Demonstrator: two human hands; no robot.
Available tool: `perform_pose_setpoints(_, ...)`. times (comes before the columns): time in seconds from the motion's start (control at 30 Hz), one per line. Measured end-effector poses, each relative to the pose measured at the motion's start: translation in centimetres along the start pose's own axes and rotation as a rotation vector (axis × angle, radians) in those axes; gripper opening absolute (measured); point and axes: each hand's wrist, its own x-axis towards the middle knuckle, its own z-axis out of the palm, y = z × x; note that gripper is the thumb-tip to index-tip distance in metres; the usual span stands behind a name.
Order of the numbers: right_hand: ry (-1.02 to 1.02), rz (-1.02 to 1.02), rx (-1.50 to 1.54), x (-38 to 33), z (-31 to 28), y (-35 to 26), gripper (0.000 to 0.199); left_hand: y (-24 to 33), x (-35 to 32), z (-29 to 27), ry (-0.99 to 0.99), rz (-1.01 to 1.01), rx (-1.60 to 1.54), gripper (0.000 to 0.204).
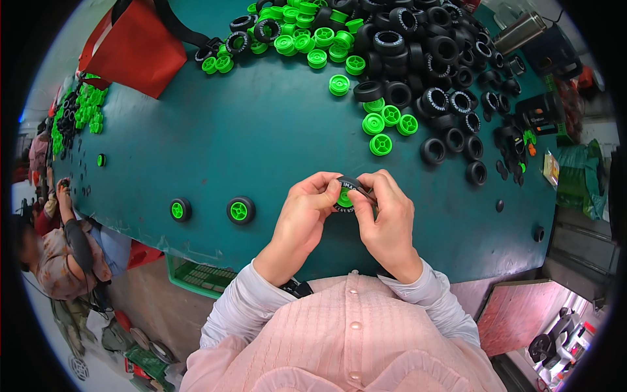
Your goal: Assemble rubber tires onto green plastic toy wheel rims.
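As hands (297, 212) (390, 212) hold one wheel (345, 196), two (180, 210) (241, 210) sit nearby.

Red bag (147, 55) sat upper left on teal tabletop (196, 140) (black strap (175, 25) trailing beside). Steel tumbler (520, 34), black cup (541, 112) were at right, green plastic bag (581, 179) beyond. Green crate (189, 277) showed below near edge; co-worker (70, 264), far left.

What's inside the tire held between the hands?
A green wheel shows inside the tire. The left hand and right hand cover parts of both, and the underside faces away, so the fit there can't be seen.
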Motion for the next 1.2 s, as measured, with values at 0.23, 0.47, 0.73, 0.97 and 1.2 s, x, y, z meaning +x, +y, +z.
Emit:
perform_pose_setpoints(0.23, 0.055, 0.188, 0.157, 0.3, -0.2, -1.3, 0.018, -0.9, -0.3, 2.3, 0.012, 0.336, 0.173, 0.015)
perform_pose_setpoints(0.47, 0.034, 0.330, 0.492, 0.4, 0.3, -0.2, 0.016, -0.9, -0.4, 1.9, 0.031, 0.628, 0.430, 0.021)
perform_pose_setpoints(0.73, 0.031, 0.089, 0.137, 0.4, 0.6, 0.1, 0.020, -0.3, 0.2, 0.8, -0.018, 0.132, -0.059, 0.018)
perform_pose_setpoints(0.97, 0.040, 0.203, 0.253, 0.4, 0.4, 0.0, 0.019, -0.4, 0.1, 1.7, 0.079, 0.162, -0.096, 0.017)
perform_pose_setpoints(1.2, -0.149, 0.485, 0.585, 1.8, -1.5, 0.8, 0.017, -0.5, 0.0, 1.0, -0.006, 0.149, -0.092, 0.022)
